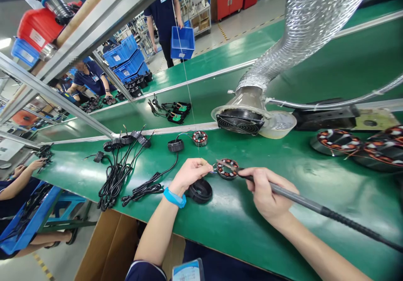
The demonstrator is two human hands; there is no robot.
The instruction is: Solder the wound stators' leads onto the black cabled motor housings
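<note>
My right hand [269, 191] is wrapped around a soldering iron [302, 202], whose cable trails off to the lower right. Its tip reaches over a wound motor stator [231, 175] with copper-red coils, lying on the green bench. At the stator's left edge, the fingertips of my left hand [192, 174] pinch thin wires [215, 168]. Exactly how the wires meet the stator is too small to tell. A round black plastic housing [201, 196] lies just under my left hand, partly covered by it.
Behind sit a second stator [200, 138] and a black cap [175, 145] on a cable. Bundled black cables [115, 180] lie left. A fume-extractor fan [241, 123] hangs at the back beside a bowl [278, 123]. More stators [338, 140] stand right. Co-workers are at left and behind.
</note>
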